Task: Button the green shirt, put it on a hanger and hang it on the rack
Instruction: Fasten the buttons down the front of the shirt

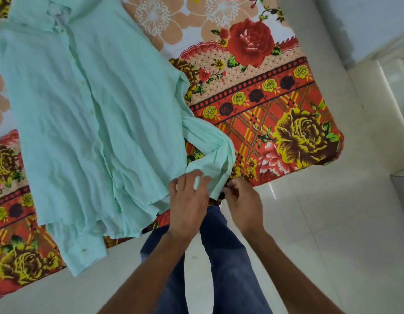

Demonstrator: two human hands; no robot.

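A pale green shirt lies flat on a floral bedsheet, collar at the top left, its button placket running down the middle. One sleeve folds back at the lower right and its cuff sits at the bed's edge. My left hand lies on that cuff with its fingers curled over the cloth. My right hand pinches the cuff's end from the right. The other sleeve hangs over the bed's near edge. No hanger or rack is in view.
The bed's near edge runs diagonally from lower left to right. Pale tiled floor lies beyond it. My legs in blue jeans stand against the bed. A white wall and a doorway are at the upper right.
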